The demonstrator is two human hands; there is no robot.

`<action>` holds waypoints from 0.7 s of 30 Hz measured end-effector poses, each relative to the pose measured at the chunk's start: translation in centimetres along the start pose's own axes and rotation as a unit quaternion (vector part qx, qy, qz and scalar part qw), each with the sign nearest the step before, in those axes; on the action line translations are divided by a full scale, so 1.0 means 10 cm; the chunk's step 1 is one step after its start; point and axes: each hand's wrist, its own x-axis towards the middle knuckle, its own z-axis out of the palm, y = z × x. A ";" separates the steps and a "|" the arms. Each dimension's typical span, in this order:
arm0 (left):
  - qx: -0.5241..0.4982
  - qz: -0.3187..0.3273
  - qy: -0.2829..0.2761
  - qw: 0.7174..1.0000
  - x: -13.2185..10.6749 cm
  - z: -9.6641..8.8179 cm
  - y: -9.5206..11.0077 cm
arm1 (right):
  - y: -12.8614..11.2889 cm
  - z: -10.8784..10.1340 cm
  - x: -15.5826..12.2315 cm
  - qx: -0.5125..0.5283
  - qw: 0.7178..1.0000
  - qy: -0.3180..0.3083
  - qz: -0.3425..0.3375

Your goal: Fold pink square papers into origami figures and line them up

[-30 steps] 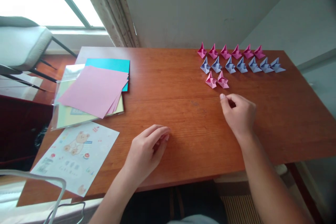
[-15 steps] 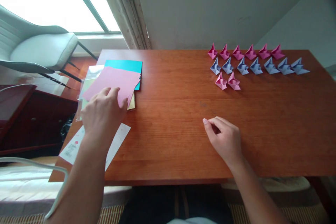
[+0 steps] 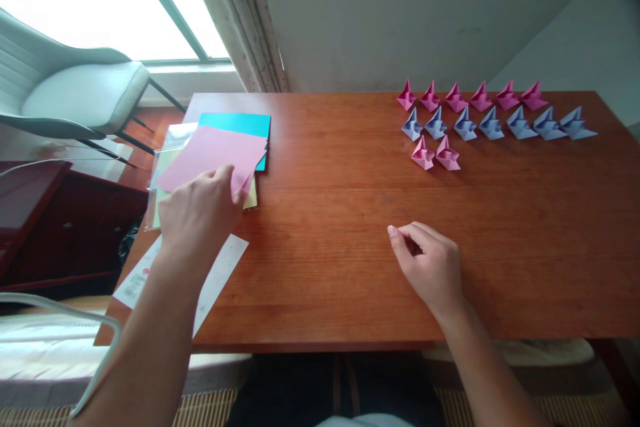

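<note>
My left hand (image 3: 200, 213) lies on the near corner of a pink paper sheet (image 3: 215, 153) that tops a stack of coloured sheets at the table's left; its fingers curl over the sheet's edge. A turquoise sheet (image 3: 235, 124) shows behind the pink one. My right hand (image 3: 430, 263) rests on the wooden table (image 3: 325, 213) near the middle, fingers loosely curled with nothing visible in them. At the far right stand rows of folded paper figures: a dark pink row (image 3: 467, 97), a blue row (image 3: 500, 125), and two light pink ones (image 3: 435, 155).
A printed sheet (image 3: 145, 277) lies at the table's near left corner under my left forearm. A grey chair (image 3: 70, 93) stands by the window at left. A dark cabinet (image 3: 60, 227) sits beside the table. The wall runs along the table's far edge.
A second ago my left hand lay near the table's front middle; it has moved left onto the pink sheet. My right hand drew back from the light pink figures toward me. The view shifted left.
</note>
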 end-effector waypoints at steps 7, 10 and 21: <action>0.025 0.001 -0.009 1.000 0.04 0.01 -0.03 | -0.01 0.00 0.00 0.000 1.000 -0.004 0.000; 0.037 -0.012 0.005 0.999 0.07 0.06 -0.08 | 0.00 0.00 0.00 0.002 1.000 -0.003 -0.003; -0.185 0.106 0.337 0.917 -0.30 0.25 -0.03 | 0.00 0.00 0.02 0.010 1.000 -0.004 0.014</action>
